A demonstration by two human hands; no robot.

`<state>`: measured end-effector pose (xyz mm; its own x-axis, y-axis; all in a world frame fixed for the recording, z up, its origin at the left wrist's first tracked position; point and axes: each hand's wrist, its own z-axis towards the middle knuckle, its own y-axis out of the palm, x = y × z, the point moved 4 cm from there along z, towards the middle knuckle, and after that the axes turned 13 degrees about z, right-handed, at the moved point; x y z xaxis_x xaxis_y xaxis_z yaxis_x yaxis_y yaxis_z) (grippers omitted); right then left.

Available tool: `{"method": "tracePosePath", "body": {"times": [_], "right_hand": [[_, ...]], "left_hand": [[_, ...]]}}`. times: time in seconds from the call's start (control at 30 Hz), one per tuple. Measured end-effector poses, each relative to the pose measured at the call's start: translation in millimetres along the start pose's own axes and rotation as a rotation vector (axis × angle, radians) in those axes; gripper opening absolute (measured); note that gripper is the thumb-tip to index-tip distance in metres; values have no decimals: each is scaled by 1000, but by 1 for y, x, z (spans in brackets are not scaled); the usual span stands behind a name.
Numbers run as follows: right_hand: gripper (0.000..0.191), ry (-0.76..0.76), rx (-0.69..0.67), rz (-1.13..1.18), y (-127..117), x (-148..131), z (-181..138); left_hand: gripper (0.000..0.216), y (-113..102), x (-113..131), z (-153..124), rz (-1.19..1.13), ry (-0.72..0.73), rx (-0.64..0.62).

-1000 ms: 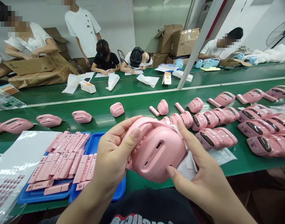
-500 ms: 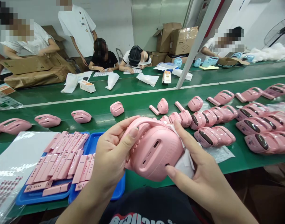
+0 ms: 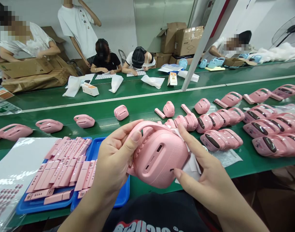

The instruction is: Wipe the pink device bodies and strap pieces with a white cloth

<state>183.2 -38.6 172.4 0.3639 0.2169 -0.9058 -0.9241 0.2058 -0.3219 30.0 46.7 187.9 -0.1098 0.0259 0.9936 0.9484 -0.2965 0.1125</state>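
A pink portable speaker [image 3: 161,154] with a carrying handle is held up in front of me, its side with slots and a port toward me. My left hand [image 3: 118,154] is closed round its handle and left end, thumb by the row of small buttons. My right hand [image 3: 202,174] grips the right side, fingers behind it and thumb tip beside a small dark spot [image 3: 171,169] low on the casing. A crumpled white cloth or paper [image 3: 192,167] shows between the speaker and my right palm; its far part is hidden.
Blue trays [image 3: 124,196] with pink button sticks [image 3: 62,170] stand at left, beside a sticker sheet in plastic [image 3: 19,167]. More pink speakers [image 3: 260,129] line the green bench, densest at right. A slanted post [image 3: 202,42] rises mid-bench. Several people work across it.
My right thumb has slid slightly off the dark spot, which shows more now. The speaker is nearly where it was. A standing person across the bench has raised an arm.
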Motion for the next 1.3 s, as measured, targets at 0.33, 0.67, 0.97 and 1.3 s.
{"method": "tracePosePath", "body": {"times": [0.33,0.67,0.97,1.3], "right_hand": [[76,21,-18,26,0,3,2],[78,83,-38,147,-1,9,2],[71,103,-120,237,-8,15,4],[75,116,-32,310,-4,22,7]], "left_hand": [[29,1,0,0,-73,-49,-5],[26,1,-3,0,-125,-86,-15],[31,-2,-3,3,-146,-110,-5],[25,-3,-10,7,-149,-117,1]]}}
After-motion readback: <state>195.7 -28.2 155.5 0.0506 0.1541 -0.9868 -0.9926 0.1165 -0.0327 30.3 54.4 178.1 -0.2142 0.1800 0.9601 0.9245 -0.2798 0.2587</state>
